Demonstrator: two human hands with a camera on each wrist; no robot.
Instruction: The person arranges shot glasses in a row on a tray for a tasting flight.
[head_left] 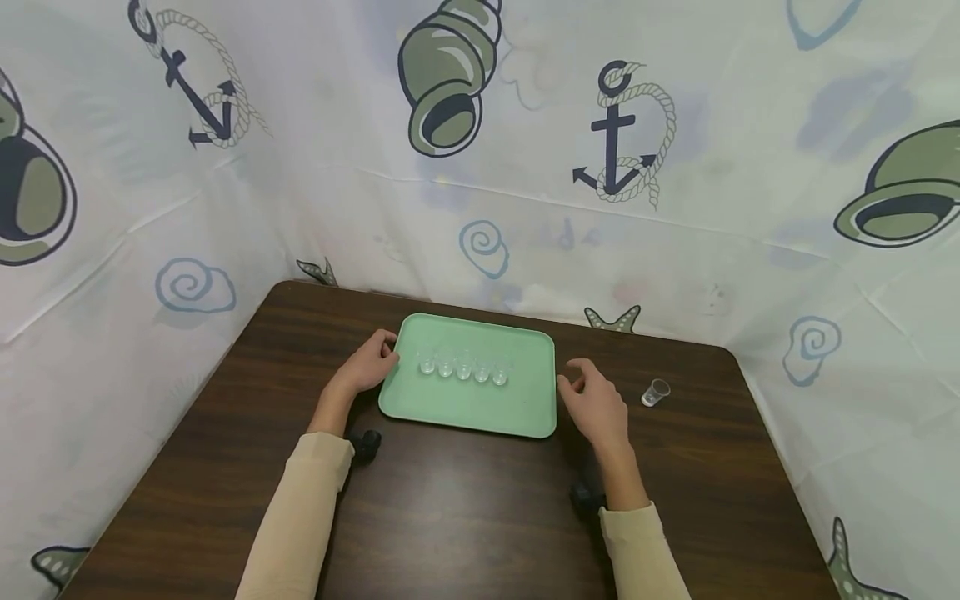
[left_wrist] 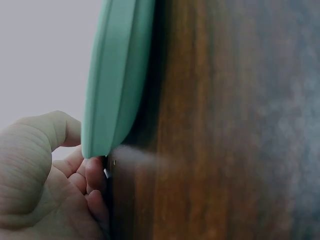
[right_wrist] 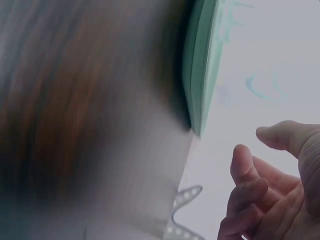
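Note:
A pale green tray (head_left: 465, 412) lies on the dark wood table, with a row of several small clear cups (head_left: 464, 369) across its middle. At its left edge, my left hand (head_left: 370, 364) grips the rim; in the left wrist view the thumb lies on the top of the tray (left_wrist: 112, 80) and curled fingers sit beneath it. My right hand (head_left: 597, 407) is beside the tray's right edge, holding nothing. In the right wrist view its loosely bent fingers (right_wrist: 245, 185) show a gap from the tray corner (right_wrist: 200, 100).
Right of my right hand, one more small clear cup (head_left: 656, 392) is on the table (head_left: 465, 517), its mouth toward the upper right. White cloth walls (head_left: 540, 233) with sea prints rise right behind the table's back edge and along both sides.

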